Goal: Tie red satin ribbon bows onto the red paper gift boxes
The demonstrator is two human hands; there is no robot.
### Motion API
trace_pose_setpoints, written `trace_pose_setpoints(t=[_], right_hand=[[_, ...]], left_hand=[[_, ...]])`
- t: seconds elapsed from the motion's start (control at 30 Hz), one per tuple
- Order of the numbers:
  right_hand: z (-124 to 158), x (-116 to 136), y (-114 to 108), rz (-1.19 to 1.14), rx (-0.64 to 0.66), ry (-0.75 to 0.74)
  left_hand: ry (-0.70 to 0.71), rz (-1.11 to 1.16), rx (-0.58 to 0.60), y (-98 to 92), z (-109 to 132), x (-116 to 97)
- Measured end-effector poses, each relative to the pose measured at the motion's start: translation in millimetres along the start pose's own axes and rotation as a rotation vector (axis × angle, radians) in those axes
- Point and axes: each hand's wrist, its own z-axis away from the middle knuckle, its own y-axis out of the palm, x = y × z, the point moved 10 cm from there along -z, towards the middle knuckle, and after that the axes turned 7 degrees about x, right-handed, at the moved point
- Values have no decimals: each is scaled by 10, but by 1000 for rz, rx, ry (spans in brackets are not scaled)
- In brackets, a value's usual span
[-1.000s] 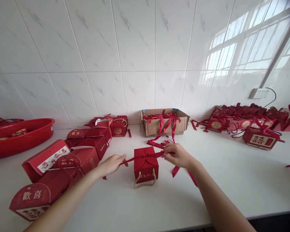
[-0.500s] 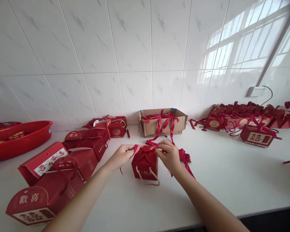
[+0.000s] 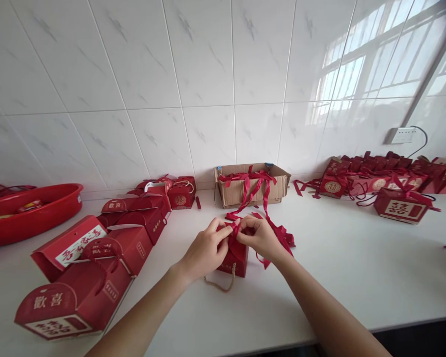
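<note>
Brought together over the box (image 3: 238, 262) at mid-counter (image 3: 357, 277) after a wide sideways pull, with left grip (image 3: 204, 250) and right grip (image 3: 260, 238) each pinched tight on ribbon (image 3: 280, 237), apparently crossing its ends into a knot.

Ribbons (image 3: 282, 237) trail from my fingers (image 3: 225, 232) back to an open cardboard box (image 3: 241, 194) at the tiled wall, so I see that way as blocked. Left of the fingers, stacked red gift boxes (image 3: 107, 258) crowd the counter (image 3: 357, 277). Right of the fingers and nearer me it lies bare, with a row of red boxes (image 3: 397, 208) well apart.
</note>
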Motion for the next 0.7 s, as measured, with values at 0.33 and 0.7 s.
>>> trace_pose_setpoints(t=[0.33, 0.7], right_hand=[[-10, 86, 197, -57, 238, -34], [-10, -135, 258, -224, 251, 29]], left_hand=[[289, 194, -93, -133, 23, -35], [201, 329, -232, -257, 79, 209]])
